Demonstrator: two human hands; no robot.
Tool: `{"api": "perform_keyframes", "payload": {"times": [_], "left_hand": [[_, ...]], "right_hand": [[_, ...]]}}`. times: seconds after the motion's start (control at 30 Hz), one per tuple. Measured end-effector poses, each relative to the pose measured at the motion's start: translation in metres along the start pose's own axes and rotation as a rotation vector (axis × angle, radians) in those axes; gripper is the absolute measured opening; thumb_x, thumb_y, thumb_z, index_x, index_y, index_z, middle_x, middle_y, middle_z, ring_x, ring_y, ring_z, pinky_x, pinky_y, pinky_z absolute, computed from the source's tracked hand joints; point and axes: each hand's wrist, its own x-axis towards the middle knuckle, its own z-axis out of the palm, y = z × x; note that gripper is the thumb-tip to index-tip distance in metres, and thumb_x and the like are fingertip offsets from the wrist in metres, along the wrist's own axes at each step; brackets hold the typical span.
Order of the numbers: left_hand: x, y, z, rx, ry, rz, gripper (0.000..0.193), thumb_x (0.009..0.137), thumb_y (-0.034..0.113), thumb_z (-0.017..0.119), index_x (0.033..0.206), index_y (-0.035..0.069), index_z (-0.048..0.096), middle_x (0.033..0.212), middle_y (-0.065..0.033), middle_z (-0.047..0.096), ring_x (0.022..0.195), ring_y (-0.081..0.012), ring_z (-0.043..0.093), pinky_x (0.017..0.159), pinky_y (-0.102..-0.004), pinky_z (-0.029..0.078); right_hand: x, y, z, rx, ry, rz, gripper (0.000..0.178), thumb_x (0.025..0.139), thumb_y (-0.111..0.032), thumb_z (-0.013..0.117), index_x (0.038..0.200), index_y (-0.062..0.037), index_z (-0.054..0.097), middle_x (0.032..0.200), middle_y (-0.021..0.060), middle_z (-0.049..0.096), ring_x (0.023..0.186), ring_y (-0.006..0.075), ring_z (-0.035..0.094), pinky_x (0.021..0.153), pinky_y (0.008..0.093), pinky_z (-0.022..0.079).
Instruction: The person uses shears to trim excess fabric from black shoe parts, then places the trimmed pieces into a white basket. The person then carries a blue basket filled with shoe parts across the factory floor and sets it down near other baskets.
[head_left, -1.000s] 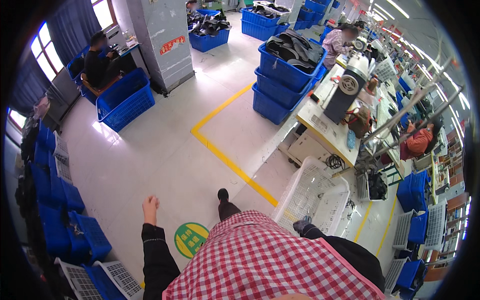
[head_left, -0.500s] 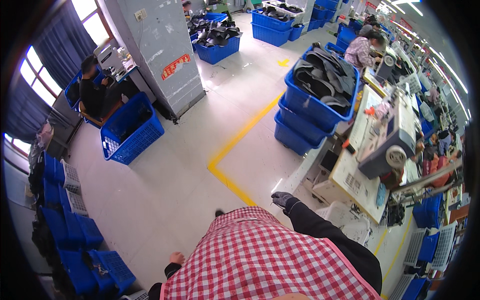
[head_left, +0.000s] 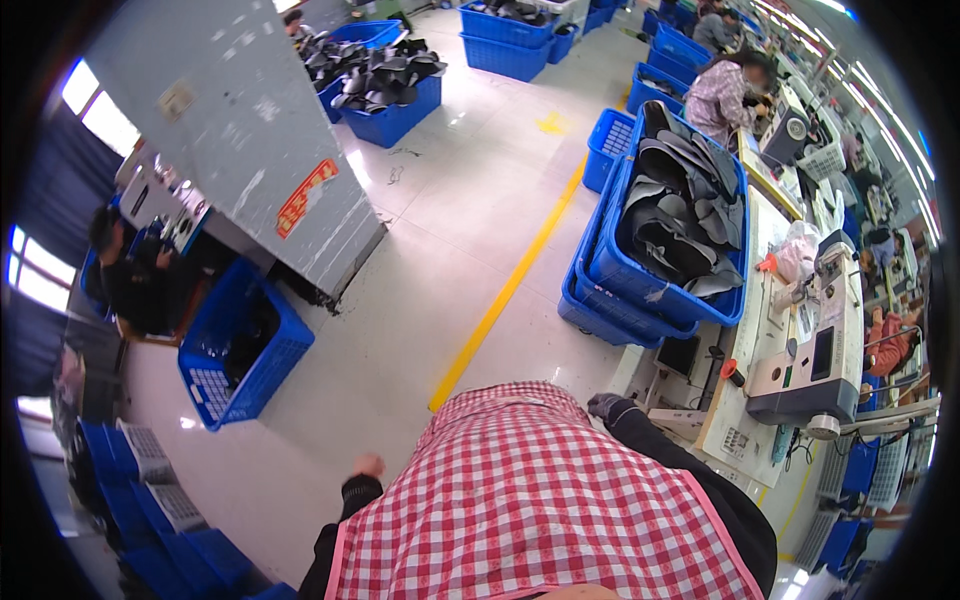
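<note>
My left hand is bare and hangs low beside the red-and-white checked apron. It touches nothing that I can see, and its fingers are blurred. On the other side, my right hand wears a dark grey glove. It hangs close to the apron's edge, near the sewing table, and its fingers are partly hidden. Ahead to the right stands a stack of blue crates, the top one filled with dark grey cut pieces.
A sewing machine stands on the table at right. To the left are a grey pillar, a blue crate and a seated person. Another person works beyond the stack. A yellow line crosses the floor.
I have moved forward: the crate stack, sewing table and pillar are nearer. My right hand has drawn back closer to the apron; my left hand has swung a little forward.
</note>
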Motion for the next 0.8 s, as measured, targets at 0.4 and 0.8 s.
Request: {"api": "perform_keyframes", "payload": {"times": [0.4, 0.8], "left_hand": [[0.307, 0.102, -0.580, -1.221, 0.613, 0.345, 0.021, 0.093, 0.010, 0.056, 0.109, 0.000, 0.065, 0.091, -0.0077, 0.069, 0.081, -0.0162, 0.064, 0.073, -0.0315, 0.052], [0.423, -0.021, -0.613, -1.326, 0.292, -0.444, 0.016, 0.086, 0.015, 0.056, 0.092, 0.003, 0.064, 0.068, -0.0082, 0.060, 0.056, -0.0178, 0.058, 0.047, -0.0335, 0.041]], "right_hand": [[0.227, -0.047, -0.186, 0.070, -0.004, -0.074, 0.041, 0.094, -0.039, 0.059, 0.117, -0.0076, 0.069, 0.109, 0.0092, 0.073, 0.097, 0.0227, 0.068, 0.088, 0.0375, 0.053], [0.486, -0.154, -0.619, 0.414, 0.261, -0.068, 0.038, 0.091, -0.021, 0.066, 0.126, -0.0061, 0.064, 0.120, 0.0183, 0.069, 0.112, 0.0292, 0.065, 0.097, 0.0378, 0.049]]}}
